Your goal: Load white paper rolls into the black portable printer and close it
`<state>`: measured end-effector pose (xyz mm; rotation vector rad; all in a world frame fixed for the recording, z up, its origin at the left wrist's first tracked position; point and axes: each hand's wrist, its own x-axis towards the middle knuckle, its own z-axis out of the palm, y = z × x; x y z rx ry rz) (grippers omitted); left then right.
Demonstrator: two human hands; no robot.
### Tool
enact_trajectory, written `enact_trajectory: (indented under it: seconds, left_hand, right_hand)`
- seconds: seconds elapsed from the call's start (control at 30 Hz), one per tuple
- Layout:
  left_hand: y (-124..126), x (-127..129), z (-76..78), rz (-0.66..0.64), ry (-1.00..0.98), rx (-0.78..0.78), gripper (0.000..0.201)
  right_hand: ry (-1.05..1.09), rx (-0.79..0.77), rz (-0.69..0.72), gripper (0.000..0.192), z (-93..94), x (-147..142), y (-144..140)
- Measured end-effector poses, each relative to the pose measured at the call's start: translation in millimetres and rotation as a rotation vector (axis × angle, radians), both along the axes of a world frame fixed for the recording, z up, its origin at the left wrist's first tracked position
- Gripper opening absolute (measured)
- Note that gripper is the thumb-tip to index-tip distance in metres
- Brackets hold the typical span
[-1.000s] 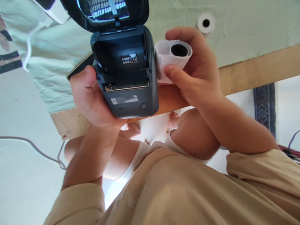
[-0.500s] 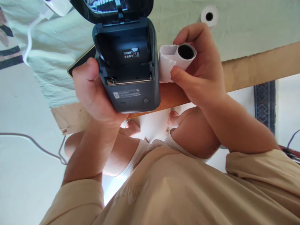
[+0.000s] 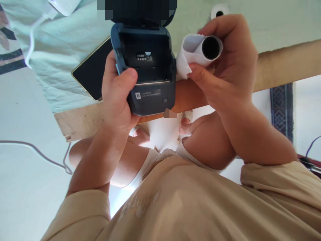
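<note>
At the upper left of the frame a pale green cloth [image 3: 57, 63] covers the wooden counter [image 3: 77, 125], and a thin white cable [image 3: 31, 43] trails over it. Just right of that, a flat black slab with a light edge, probably a phone [image 3: 91, 75], lies on the cloth.

Near the upper centre the left hand [image 3: 117, 97] is clenched around a small dark blue-grey box-shaped printer [image 3: 147, 83], the thumb pressed across its front left corner and the fingers [image 3: 110, 67] wrapped along its left side. The printer is held up above the counter edge. Its lid is swung open toward the top of the frame, where that part is blurred out. The paper bay is hollow and dark, with a small white label on its back wall, a bright metal strip along its front lip, and a round power button at the lower right of the front panel.

Just beside the printer, at the upper right of centre, the right hand [image 3: 230, 70] grips a white paper roll [image 3: 200, 52] with a dark hollow core facing the camera; a loose end curls off its left side, close to the printer's right wall. The thumb pins the roll from below, fingers [image 3: 220, 25] curved over the top.

Behind the right hand, at the top edge, a second white paper roll [image 3: 218, 10] lies on the cloth.
</note>
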<state>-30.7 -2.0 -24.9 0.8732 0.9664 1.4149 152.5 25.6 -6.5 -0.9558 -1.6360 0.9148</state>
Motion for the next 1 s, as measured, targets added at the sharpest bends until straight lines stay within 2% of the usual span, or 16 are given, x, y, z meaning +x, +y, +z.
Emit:
enact_trajectory:
  seconds: [0.13, 0.27, 0.37, 0.5, 0.6, 0.7, 0.77, 0.9, 1.0]
  left_hand:
    - [-0.1, 5.6, -3.0, 0.005, -0.007, 0.123, 0.039]
    - [0.3, -1.7, 2.1, 0.018, 0.146, 0.069, 0.036]
    - [0.8, -13.3, 3.2, -0.035, 0.293, 0.054, 0.039]
    - [-1.0, -16.5, -0.1, -0.068, 0.472, 0.090, 0.047]
    - [-2.9, -10.6, -2.5, -0.085, 0.530, 0.099, 0.047]
    - [-3.0, -7.5, -2.0, -0.057, 0.601, 0.126, 0.045]
    - [-2.3, -8.4, 0.3, -0.014, 0.706, 0.156, 0.042]
    - [-2.9, -10.3, 9.6, 0.061, 1.063, 0.208, 0.037]
    - [-5.5, -8.1, 18.7, 0.093, 1.264, 0.159, 0.036]
  right_hand:
    - [0.084, 0.038, -0.026, 0.026, 4.6, 0.7, -2.7]
    - [0.230, 0.023, -0.006, 0.026, 6.2, 1.1, -3.2]
    - [0.280, 0.011, 0.047, 0.032, 3.0, -0.1, -2.7]
    - [0.165, 0.028, 0.012, 0.035, -1.0, -2.7, -4.5]
    - [0.073, 0.028, -0.020, 0.035, 0.1, -4.2, -7.0]
    - [0.091, 0.017, -0.011, 0.035, 3.1, -6.0, -8.1]
    - [0.148, 0.003, 0.013, 0.033, 4.5, -7.6, -7.9]
    - [0.206, 0.015, 0.050, 0.034, 4.2, -10.2, -6.6]
    - [0.203, 0.047, 0.072, 0.032, 2.8, -11.5, -6.2]
